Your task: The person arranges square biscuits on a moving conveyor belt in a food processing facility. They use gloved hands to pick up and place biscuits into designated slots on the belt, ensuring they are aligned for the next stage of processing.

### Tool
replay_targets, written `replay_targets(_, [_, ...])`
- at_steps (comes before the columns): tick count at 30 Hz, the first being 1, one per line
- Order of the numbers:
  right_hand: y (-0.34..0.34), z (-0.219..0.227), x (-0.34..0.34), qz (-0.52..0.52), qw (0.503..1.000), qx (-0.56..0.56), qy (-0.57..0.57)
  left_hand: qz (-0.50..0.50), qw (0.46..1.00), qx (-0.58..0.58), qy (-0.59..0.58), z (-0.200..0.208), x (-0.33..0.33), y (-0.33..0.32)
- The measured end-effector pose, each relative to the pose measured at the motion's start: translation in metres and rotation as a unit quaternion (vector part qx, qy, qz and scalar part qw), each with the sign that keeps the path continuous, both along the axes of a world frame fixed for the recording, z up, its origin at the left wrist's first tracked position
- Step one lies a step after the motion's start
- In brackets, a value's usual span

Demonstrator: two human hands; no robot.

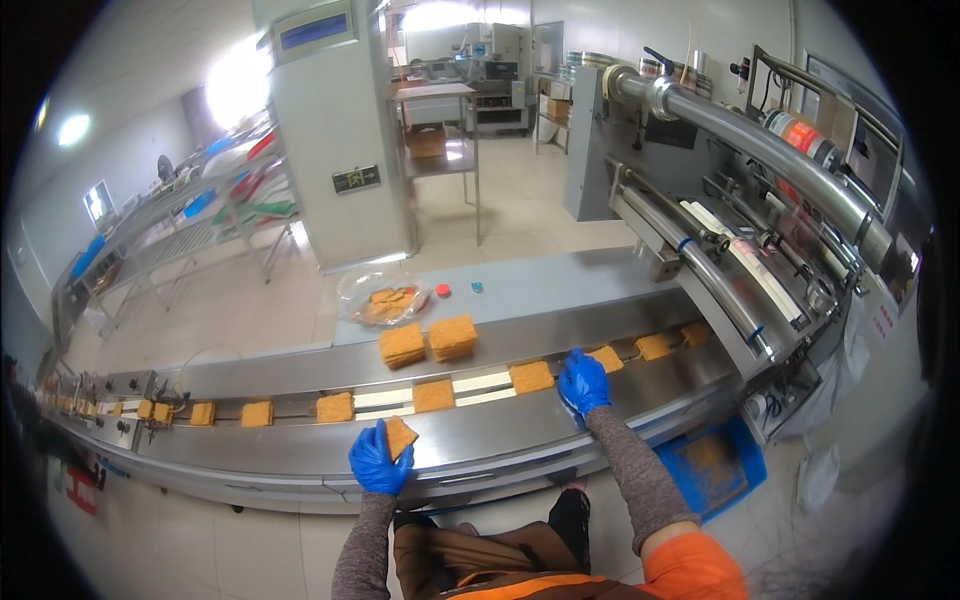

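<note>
My left hand (379, 460) pinches one orange cake (401, 436) at the near edge of the conveyor (300, 450). My right hand (583, 381), fingers spread and holding nothing, rests on the belt beside a cake in the lane (531, 377). Two stacks (427, 341) wait behind. I'd best set mine flat and square into a free gap.

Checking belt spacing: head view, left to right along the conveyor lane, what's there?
Small cakes at far left → cake → cake → cake → cake → right hand beside a cake → cake → cake at the wrapper mouth.
</note>
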State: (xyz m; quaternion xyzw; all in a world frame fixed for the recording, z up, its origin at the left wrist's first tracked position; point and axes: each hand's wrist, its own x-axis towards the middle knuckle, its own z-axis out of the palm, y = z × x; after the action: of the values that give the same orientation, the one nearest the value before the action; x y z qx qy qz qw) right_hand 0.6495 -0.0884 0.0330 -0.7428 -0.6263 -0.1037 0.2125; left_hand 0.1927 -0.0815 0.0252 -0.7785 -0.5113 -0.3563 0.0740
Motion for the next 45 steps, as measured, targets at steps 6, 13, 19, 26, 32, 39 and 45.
replay_targets(6, [-0.002,-0.018,0.005,-0.091,0.992,-0.022,0.080,-0.012,1.000,0.015,0.000,-0.003,0.000,0.004])
replay_targets(13, [0.002,-0.029,0.021,-0.159,0.986,-0.002,0.053,-0.029,0.999,0.018,-0.016,0.005,0.005,0.002])
replay_targets(19, [0.000,-0.008,0.003,-0.089,0.994,-0.013,-0.057,-0.011,1.000,0.025,-0.011,-0.001,-0.001,0.001])
replay_targets(26, [-0.004,0.006,-0.014,-0.080,0.994,-0.034,0.065,-0.011,0.999,0.033,-0.006,-0.003,-0.005,0.003])
replay_targets(32, [-0.001,-0.028,0.004,-0.100,0.993,0.004,0.055,-0.011,1.000,0.028,-0.007,-0.002,-0.003,0.004])
replay_targets(39, [0.004,-0.037,0.010,-0.127,0.988,0.075,-0.041,-0.013,0.999,0.038,-0.012,-0.005,-0.003,0.004])
replay_targets(45, [0.003,-0.026,0.007,-0.128,0.990,-0.044,0.031,-0.009,0.999,0.030,-0.007,-0.003,-0.003,0.003])
